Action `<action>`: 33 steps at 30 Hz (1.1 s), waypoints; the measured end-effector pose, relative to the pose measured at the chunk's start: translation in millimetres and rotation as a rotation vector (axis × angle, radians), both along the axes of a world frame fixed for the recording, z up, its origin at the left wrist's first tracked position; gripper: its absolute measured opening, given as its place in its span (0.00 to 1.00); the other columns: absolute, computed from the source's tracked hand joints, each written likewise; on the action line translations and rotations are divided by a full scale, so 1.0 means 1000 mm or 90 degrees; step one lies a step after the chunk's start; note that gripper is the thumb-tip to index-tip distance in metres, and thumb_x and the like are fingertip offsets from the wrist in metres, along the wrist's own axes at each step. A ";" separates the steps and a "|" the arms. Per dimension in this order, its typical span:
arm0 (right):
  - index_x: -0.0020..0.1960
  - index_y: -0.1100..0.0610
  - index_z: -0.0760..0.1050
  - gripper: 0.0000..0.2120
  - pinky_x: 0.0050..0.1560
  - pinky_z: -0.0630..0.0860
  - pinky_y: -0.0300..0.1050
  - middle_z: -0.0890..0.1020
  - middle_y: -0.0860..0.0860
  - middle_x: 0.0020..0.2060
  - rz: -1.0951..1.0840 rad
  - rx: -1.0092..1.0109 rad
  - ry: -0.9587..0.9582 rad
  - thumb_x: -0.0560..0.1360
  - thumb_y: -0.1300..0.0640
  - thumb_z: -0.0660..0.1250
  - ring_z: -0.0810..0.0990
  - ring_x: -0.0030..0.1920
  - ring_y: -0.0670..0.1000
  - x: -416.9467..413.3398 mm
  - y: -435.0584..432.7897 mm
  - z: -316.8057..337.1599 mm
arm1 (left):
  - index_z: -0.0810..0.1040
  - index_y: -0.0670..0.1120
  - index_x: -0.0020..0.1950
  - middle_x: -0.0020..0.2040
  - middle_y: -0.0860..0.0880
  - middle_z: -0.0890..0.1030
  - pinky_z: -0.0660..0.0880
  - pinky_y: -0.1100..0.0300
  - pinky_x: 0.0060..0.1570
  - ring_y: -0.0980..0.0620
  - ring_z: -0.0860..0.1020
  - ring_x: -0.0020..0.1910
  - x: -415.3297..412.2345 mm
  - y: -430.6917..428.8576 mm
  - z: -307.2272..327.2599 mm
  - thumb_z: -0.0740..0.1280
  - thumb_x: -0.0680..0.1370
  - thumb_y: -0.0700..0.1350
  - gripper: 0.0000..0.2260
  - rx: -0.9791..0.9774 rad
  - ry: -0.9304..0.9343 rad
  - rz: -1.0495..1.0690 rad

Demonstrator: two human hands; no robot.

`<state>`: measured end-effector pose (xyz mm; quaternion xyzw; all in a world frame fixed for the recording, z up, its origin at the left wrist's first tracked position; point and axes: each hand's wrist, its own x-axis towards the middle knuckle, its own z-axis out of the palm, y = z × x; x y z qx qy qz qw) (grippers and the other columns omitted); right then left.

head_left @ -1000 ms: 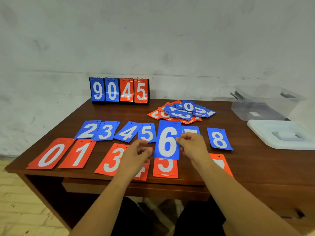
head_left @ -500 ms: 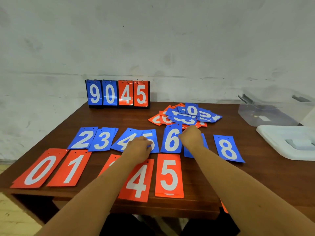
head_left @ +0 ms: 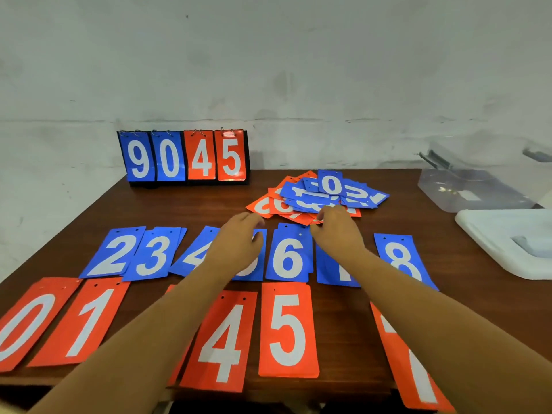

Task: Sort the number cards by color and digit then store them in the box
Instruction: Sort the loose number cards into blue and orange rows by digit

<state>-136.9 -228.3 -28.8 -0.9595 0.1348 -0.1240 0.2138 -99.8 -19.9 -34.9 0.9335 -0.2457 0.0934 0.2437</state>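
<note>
You get soft, even, fairly bright light with no hard shadows on the wall. The table carries a dull sheen at the far left. The white lid at the right is close to washed out. Your left hand and right hand are smeared by motion blur. The clear box looks hazy. The wide lens stretches the near red cards and bows the table's edges.

dark brown wooden counter set against a stained, whitish wall, black flip scoreboard stood upright at the counter's far edge, 9 and 0 displayed in blue, 4 and 5 in red
</note>
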 end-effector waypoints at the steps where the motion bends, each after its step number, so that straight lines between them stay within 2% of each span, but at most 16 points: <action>1: 0.62 0.60 0.73 0.15 0.52 0.74 0.45 0.73 0.57 0.60 0.006 -0.001 0.004 0.78 0.55 0.65 0.76 0.55 0.54 0.005 -0.005 0.001 | 0.76 0.46 0.62 0.60 0.49 0.77 0.74 0.56 0.60 0.51 0.75 0.60 0.008 -0.009 0.001 0.65 0.79 0.42 0.12 0.007 -0.004 -0.009; 5: 0.65 0.60 0.72 0.18 0.61 0.72 0.48 0.72 0.57 0.64 0.025 -0.030 0.023 0.77 0.56 0.66 0.73 0.62 0.55 0.034 -0.029 0.000 | 0.77 0.47 0.63 0.61 0.49 0.75 0.72 0.58 0.58 0.51 0.74 0.60 0.047 -0.048 -0.001 0.64 0.79 0.43 0.13 0.037 -0.015 -0.039; 8: 0.69 0.59 0.69 0.23 0.66 0.71 0.49 0.70 0.56 0.68 0.040 -0.051 0.044 0.77 0.54 0.67 0.71 0.66 0.56 0.055 -0.044 -0.001 | 0.77 0.45 0.62 0.61 0.48 0.76 0.71 0.56 0.60 0.48 0.74 0.61 0.078 -0.075 -0.002 0.65 0.78 0.42 0.13 0.061 -0.034 -0.056; 11: 0.74 0.55 0.64 0.29 0.70 0.67 0.52 0.67 0.54 0.73 0.074 -0.061 0.097 0.76 0.51 0.68 0.67 0.71 0.55 0.069 -0.055 -0.008 | 0.75 0.46 0.67 0.65 0.47 0.75 0.70 0.53 0.64 0.47 0.73 0.64 0.106 -0.093 -0.005 0.67 0.77 0.45 0.18 0.113 -0.002 -0.073; 13: 0.72 0.53 0.67 0.25 0.67 0.70 0.53 0.72 0.54 0.69 0.094 -0.083 0.124 0.77 0.51 0.67 0.72 0.67 0.56 0.074 -0.060 -0.016 | 0.75 0.48 0.69 0.65 0.48 0.77 0.71 0.52 0.63 0.47 0.74 0.64 0.117 -0.102 -0.008 0.67 0.77 0.48 0.20 0.173 0.002 -0.095; 17: 0.61 0.54 0.77 0.14 0.58 0.74 0.53 0.78 0.54 0.56 0.118 -0.229 0.075 0.81 0.51 0.59 0.77 0.55 0.55 0.074 -0.065 -0.020 | 0.82 0.53 0.60 0.59 0.52 0.82 0.71 0.55 0.58 0.50 0.76 0.60 0.125 -0.105 -0.013 0.65 0.79 0.50 0.11 0.210 -0.072 -0.120; 20: 0.56 0.55 0.79 0.14 0.56 0.75 0.53 0.80 0.53 0.51 0.121 -0.217 0.005 0.82 0.51 0.57 0.78 0.51 0.54 0.070 -0.068 -0.018 | 0.84 0.52 0.58 0.57 0.49 0.80 0.72 0.52 0.56 0.47 0.74 0.58 0.122 -0.099 -0.012 0.67 0.79 0.49 0.10 0.130 -0.131 -0.125; 23: 0.53 0.57 0.80 0.12 0.54 0.75 0.53 0.80 0.53 0.49 0.095 -0.189 -0.083 0.81 0.54 0.59 0.79 0.48 0.55 0.064 -0.070 -0.015 | 0.83 0.50 0.58 0.52 0.46 0.76 0.70 0.57 0.47 0.47 0.74 0.54 0.113 -0.093 -0.004 0.68 0.78 0.48 0.11 0.049 -0.182 -0.107; 25: 0.51 0.58 0.80 0.11 0.54 0.73 0.52 0.80 0.53 0.49 0.072 -0.200 -0.139 0.80 0.56 0.61 0.78 0.49 0.55 0.058 -0.070 -0.011 | 0.82 0.50 0.60 0.52 0.47 0.79 0.69 0.59 0.43 0.49 0.76 0.53 0.105 -0.090 0.003 0.65 0.80 0.49 0.12 0.040 -0.182 -0.102; 27: 0.50 0.59 0.81 0.09 0.53 0.73 0.53 0.79 0.54 0.47 0.042 -0.190 -0.207 0.78 0.58 0.63 0.76 0.49 0.56 0.051 -0.068 -0.007 | 0.82 0.51 0.60 0.51 0.49 0.84 0.74 0.58 0.43 0.50 0.80 0.50 0.097 -0.086 0.011 0.64 0.80 0.50 0.12 0.013 -0.183 -0.082; 29: 0.47 0.61 0.82 0.07 0.49 0.76 0.54 0.77 0.55 0.44 0.002 -0.154 -0.290 0.77 0.60 0.66 0.75 0.47 0.56 0.042 -0.064 -0.004 | 0.82 0.50 0.61 0.49 0.49 0.86 0.79 0.56 0.45 0.51 0.82 0.46 0.089 -0.080 0.019 0.64 0.80 0.49 0.12 -0.051 -0.133 -0.048; 31: 0.48 0.61 0.81 0.06 0.44 0.78 0.54 0.75 0.55 0.45 -0.039 -0.092 -0.326 0.77 0.60 0.67 0.75 0.48 0.55 0.032 -0.059 0.001 | 0.82 0.48 0.61 0.51 0.49 0.85 0.81 0.53 0.49 0.53 0.83 0.47 0.083 -0.073 0.025 0.65 0.80 0.47 0.12 -0.145 -0.034 -0.012; 33: 0.51 0.60 0.81 0.08 0.42 0.79 0.53 0.74 0.54 0.48 -0.066 -0.051 -0.329 0.78 0.58 0.65 0.76 0.50 0.53 0.023 -0.055 0.006 | 0.82 0.46 0.59 0.53 0.49 0.84 0.81 0.57 0.49 0.55 0.82 0.49 0.077 -0.066 0.029 0.66 0.79 0.44 0.11 -0.274 0.069 0.008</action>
